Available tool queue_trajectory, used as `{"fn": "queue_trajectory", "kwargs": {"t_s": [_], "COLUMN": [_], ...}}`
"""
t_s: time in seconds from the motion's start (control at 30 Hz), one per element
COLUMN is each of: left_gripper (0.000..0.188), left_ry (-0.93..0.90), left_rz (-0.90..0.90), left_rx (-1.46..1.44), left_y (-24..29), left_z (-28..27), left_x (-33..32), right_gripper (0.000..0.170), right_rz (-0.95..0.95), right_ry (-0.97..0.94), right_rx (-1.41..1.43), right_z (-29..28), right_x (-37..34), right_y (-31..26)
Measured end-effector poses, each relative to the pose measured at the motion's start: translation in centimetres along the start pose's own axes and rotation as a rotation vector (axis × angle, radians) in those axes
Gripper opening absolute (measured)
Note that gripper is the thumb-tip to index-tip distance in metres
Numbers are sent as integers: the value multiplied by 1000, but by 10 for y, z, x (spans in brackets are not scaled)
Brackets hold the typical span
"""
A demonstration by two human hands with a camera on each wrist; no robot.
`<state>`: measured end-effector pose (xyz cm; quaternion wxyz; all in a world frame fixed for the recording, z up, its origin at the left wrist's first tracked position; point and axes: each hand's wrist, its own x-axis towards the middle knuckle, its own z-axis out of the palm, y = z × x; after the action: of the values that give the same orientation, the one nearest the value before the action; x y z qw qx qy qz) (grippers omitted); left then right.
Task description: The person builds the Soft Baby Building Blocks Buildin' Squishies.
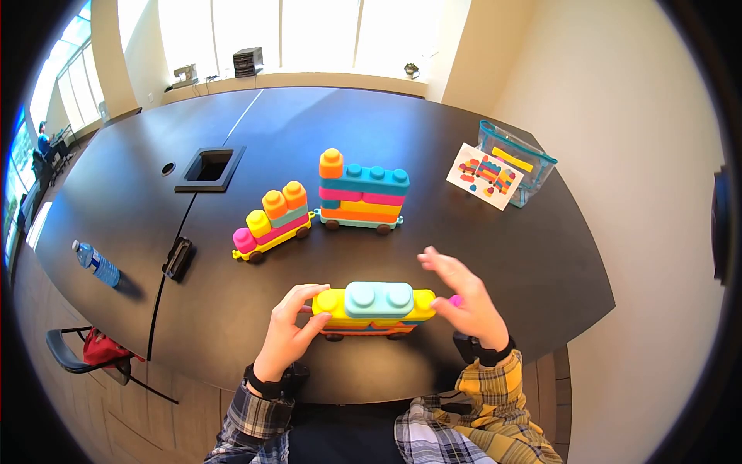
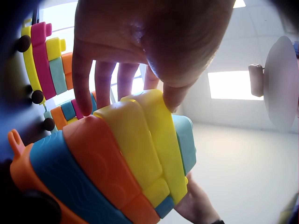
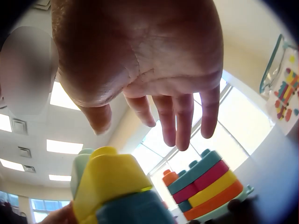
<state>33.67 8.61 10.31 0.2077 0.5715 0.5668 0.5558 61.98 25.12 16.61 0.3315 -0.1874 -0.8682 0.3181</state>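
Observation:
A block train car (image 1: 375,317) stands near the table's front edge, with a pale aqua block (image 1: 379,300) on top of its yellow layer. My left hand (image 1: 292,329) grips its left end, thumb on the near side and fingers behind. In the left wrist view, orange, blue and yellow layers of the car (image 2: 117,163) show under the fingers. My right hand (image 1: 468,307) hovers at the right end, fingers spread and palm bare in the right wrist view. A bit of magenta (image 1: 457,300) shows beside the right thumb, mostly hidden by the hand.
Beyond stand a small stepped block car (image 1: 274,224) and a taller block car (image 1: 363,197), hooked together. A picture card (image 1: 485,178) leans on a clear zip pouch (image 1: 525,158) at the right. A water bottle (image 1: 97,264) and a black case (image 1: 178,259) lie at the left.

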Motion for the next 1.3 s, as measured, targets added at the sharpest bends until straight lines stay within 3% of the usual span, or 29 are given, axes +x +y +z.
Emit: {"fn": "queue_trajectory", "kwargs": {"t_s": [0.03, 0.1, 0.13, 0.2, 0.43, 0.47, 0.53, 0.57, 0.67, 0.7, 0.8, 1.0, 1.3], "left_gripper": [41, 41, 41, 41, 41, 41, 40, 40, 40, 40, 40, 40, 41], "left_ry": [3, 3, 0, 1, 4, 4, 2, 3, 2, 3, 2, 4, 2], "left_rz": [-1, -5, -5, -4, -6, -6, -4, -4, -6, -15, -20, -19, -28], "left_rx": [-4, -6, -6, -1, -3, -3, 0, 2, -7, -14, -17, -6, 2], "left_y": [0, 0, 1, 1, -1, -1, -1, -1, -1, 0, 0, 1, 1], "left_z": [0, 0, 0, 0, 0, 0, 0, 0, 1, 0, 0, -1, -2], "left_x": [0, -1, 0, 0, 0, 0, 0, 0, -1, -1, -1, -1, 0], "right_gripper": [66, 62, 62, 57, 49, 49, 48, 48, 51, 51, 54, 53, 55], "right_rz": [124, 193, 193, 328, 481, 481, 335, 334, 236, 238, -29, -59, 4], "right_ry": [52, 45, 45, -93, -136, -136, 109, 109, 218, 220, 26, -110, -81], "right_rx": [5, -248, -248, -470, -547, -547, -433, -432, 89, 89, -18, -45, -85], "right_z": [-7, -18, -21, -25, -14, -14, -13, -15, -22, -23, -26, -22, -10], "right_x": [-6, -24, -35, -55, -81, -78, -67, -60, -41, -34, -11, -3, -4], "right_y": [-1, 22, 31, 46, 68, 65, 55, 47, 21, 11, -17, -23, -24]}}
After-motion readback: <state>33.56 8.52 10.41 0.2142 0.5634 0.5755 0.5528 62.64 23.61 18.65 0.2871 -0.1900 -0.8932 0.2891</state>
